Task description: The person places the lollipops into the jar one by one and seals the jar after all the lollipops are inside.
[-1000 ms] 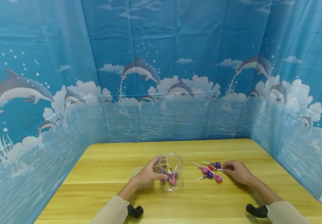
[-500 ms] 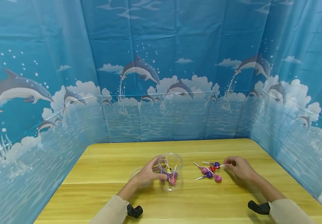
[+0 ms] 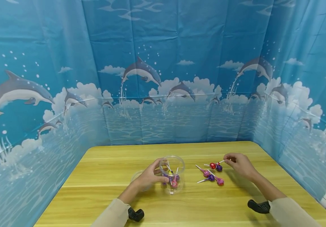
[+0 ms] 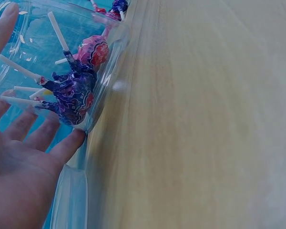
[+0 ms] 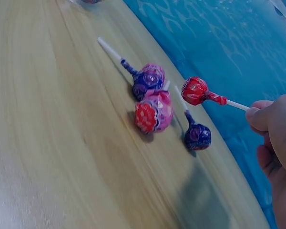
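My left hand (image 3: 148, 175) curves its thumb and fingers round a clear plastic jar (image 3: 182, 168) standing on the table. Inside lie several wrapped lollipops, among them a pink one (image 3: 174, 183) and purple ones (image 4: 76, 98), sticks pointing up or sideways. My right hand (image 3: 241, 165) pinches the white stick of a red lollipop (image 5: 194, 90) between thumb and fingers, its head raised over the table. Below it rests a purple lollipop (image 5: 198, 137). Beside that, a small pile holds a pink lollipop (image 5: 154, 113) and another purple one (image 5: 147, 82).
A clear round lid (image 4: 70, 198) lies left of the jar, partly hidden by my left hand. The yellow wood-grain table (image 3: 100, 176) is bounded by a blue dolphin curtain (image 3: 163, 123) at the back and sides.
My right hand has lifted the red lollipop by its stick out of the pile and moved it away from me, now over the back purple one. The left hand and jar stay put.
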`<state>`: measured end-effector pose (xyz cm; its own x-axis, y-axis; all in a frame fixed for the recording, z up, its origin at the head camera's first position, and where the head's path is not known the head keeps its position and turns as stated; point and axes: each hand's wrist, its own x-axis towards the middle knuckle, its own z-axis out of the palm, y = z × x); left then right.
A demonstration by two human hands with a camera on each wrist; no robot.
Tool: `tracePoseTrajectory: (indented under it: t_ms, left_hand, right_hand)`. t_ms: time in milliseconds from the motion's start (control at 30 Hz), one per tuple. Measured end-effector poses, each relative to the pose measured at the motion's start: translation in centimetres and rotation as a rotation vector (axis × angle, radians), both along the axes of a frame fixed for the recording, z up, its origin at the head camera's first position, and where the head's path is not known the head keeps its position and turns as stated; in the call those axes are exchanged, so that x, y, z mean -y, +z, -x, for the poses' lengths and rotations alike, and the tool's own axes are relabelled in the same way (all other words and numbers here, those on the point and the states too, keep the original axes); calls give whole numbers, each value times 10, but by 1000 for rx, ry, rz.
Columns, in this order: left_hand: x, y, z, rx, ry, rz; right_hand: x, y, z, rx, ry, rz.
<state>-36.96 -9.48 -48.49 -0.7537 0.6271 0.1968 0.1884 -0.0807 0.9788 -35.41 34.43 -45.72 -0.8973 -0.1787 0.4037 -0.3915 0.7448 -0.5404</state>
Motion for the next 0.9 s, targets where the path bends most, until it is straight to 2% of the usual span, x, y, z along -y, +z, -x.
tracePoseTrajectory:
  t_ms: [500,900]
  left_hand:
    - [0,2,0,-8,6,7]
    - [0,1,0,-10,6,13]
  right_hand:
    - [30,14,4,-10,-7,83]
    - [65,32,10,14,43,168]
